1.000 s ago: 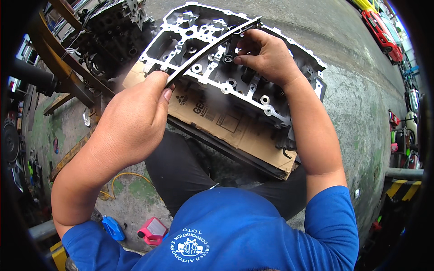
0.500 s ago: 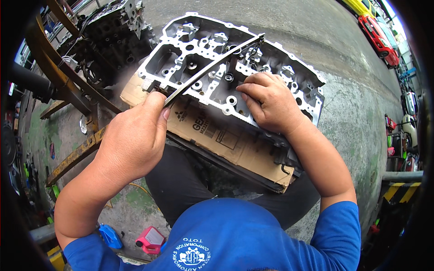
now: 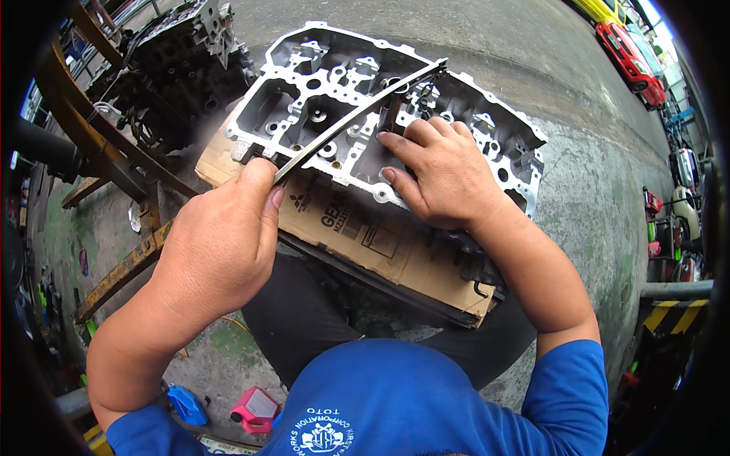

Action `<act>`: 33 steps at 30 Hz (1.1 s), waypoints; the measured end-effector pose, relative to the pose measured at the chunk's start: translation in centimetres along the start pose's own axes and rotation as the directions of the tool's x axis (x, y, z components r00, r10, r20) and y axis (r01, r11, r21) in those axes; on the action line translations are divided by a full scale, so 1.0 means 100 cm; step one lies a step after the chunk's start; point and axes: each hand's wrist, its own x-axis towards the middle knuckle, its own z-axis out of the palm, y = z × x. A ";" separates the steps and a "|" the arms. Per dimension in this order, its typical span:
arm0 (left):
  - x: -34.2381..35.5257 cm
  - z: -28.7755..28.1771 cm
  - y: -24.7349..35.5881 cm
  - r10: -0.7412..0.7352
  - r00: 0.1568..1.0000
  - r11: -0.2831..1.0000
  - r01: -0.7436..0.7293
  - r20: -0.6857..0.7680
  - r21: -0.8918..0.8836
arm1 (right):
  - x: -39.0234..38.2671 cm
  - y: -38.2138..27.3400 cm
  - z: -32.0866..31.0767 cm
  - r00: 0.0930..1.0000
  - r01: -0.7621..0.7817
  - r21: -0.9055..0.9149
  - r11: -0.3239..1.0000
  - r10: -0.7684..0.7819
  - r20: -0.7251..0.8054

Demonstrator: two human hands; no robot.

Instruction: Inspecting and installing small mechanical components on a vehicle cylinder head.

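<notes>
A grey metal cylinder head [image 3: 356, 158] lies tilted in front of me, full of bores and recesses. My left hand [image 3: 228, 228] is closed around the near end of a long, flat metal lever bar [image 3: 342, 125]. The bar slants across the head to its far side, where its tip meets some small dark parts. Beneath the bar, a dark upright piece [image 3: 393, 112] reaches down into a recess. My right hand [image 3: 445, 175] rests over the head's near edge, index finger and thumb apart around a recess, the other fingers bent. Nothing shows between them.
Under the head lies a flattened cardboard box [image 3: 365, 235] on a dark support above my knees. An engine block [image 3: 182, 76] and a yellow-brown metal stand [image 3: 125, 270] are at the left. Pink [image 3: 256, 410] and blue [image 3: 187, 404] jugs stand on the floor. A red car [image 3: 631, 61] is far right.
My right hand has shifted slightly left; its index finger and thumb have spread farther apart. My left hand still grips the bar, nearly in place. The view has shifted a little.
</notes>
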 end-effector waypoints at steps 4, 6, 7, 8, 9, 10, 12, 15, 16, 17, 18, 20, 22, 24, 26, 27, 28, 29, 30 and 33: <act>0.000 0.002 0.002 0.002 1.000 1.000 -0.002 -0.006 0.003 | 0.002 -0.002 0.001 1.000 -0.001 -0.016 1.000 0.001 0.017; 0.000 0.003 0.003 0.010 1.000 1.000 -0.010 -0.020 0.003 | 0.004 -0.005 0.000 0.999 -0.023 -0.022 0.999 0.024 0.043; 0.000 0.003 0.003 0.013 1.000 1.000 -0.013 -0.017 0.003 | 0.006 -0.008 0.000 0.999 -0.027 -0.022 0.999 0.028 0.044; 0.000 0.002 0.004 0.009 1.000 1.000 -0.009 -0.010 0.006 | 0.008 -0.011 -0.001 0.996 -0.046 -0.047 0.998 0.050 0.071; 0.000 0.002 0.004 0.004 1.000 1.000 -0.004 -0.004 0.010 | 0.010 -0.014 -0.001 0.993 -0.064 -0.073 0.995 0.071 0.096; 0.000 0.002 0.005 0.006 1.000 1.000 -0.006 -0.002 0.011 | 0.012 -0.016 -0.001 0.990 -0.069 -0.082 0.994 0.078 0.114; 0.000 0.002 0.007 -0.024 1.000 1.000 0.024 0.018 -0.002 | 0.013 -0.017 0.000 0.990 -0.077 -0.095 0.992 0.088 0.113; -0.002 0.007 0.008 0.000 1.000 1.000 0.000 -0.009 0.013 | 0.013 -0.017 0.002 0.989 -0.087 -0.102 0.991 0.098 0.107; 0.000 0.005 0.007 0.001 1.000 1.000 -0.001 -0.008 0.015 | 0.013 -0.016 0.002 0.990 -0.090 -0.097 0.991 0.100 0.102; 0.004 0.003 0.004 -0.005 1.000 1.000 0.005 0.013 0.029 | 0.013 -0.017 0.003 0.990 -0.091 -0.096 0.991 0.101 0.101; 0.007 0.001 0.001 -0.010 0.999 0.999 0.009 0.034 0.044 | 0.014 -0.018 0.003 0.990 -0.098 -0.092 0.991 0.107 0.095; 0.011 0.000 -0.003 0.007 1.000 0.999 -0.008 0.028 0.047 | 0.014 -0.019 0.003 0.990 -0.107 -0.087 0.990 0.114 0.088; 0.013 0.003 -0.008 0.027 0.999 0.998 -0.028 0.022 0.049 | 0.013 -0.019 0.003 0.990 -0.110 -0.085 0.990 0.117 0.081; 0.012 0.007 -0.012 0.017 0.998 0.999 -0.019 0.057 0.037 | 0.011 -0.020 0.007 0.993 -0.105 -0.082 0.991 0.109 0.040; 0.011 0.009 -0.011 -0.001 0.998 0.999 -0.001 0.059 0.035 | 0.010 -0.020 0.008 0.995 -0.099 -0.080 0.992 0.100 0.001; 0.010 0.010 -0.010 -0.022 0.998 0.999 0.020 0.063 0.031 | 0.010 -0.020 0.008 0.995 -0.099 -0.081 0.992 0.100 0.005; 0.010 0.011 -0.008 -0.022 0.998 0.999 0.020 0.065 0.028 | 0.010 -0.021 0.008 0.995 -0.098 -0.082 0.992 0.099 0.010; 0.009 0.010 -0.007 -0.008 0.999 0.999 0.007 0.047 0.039 | 0.009 -0.020 0.009 0.995 -0.099 -0.082 0.992 0.100 0.013; 0.009 0.010 -0.005 0.002 1.000 0.999 -0.003 0.029 0.050 | 0.008 -0.020 0.010 0.995 -0.099 -0.077 0.992 0.099 -0.012; 0.008 0.004 0.006 0.011 0.999 0.999 -0.012 0.034 0.047 | 0.008 -0.020 0.008 0.993 -0.118 -0.055 0.991 0.118 -0.007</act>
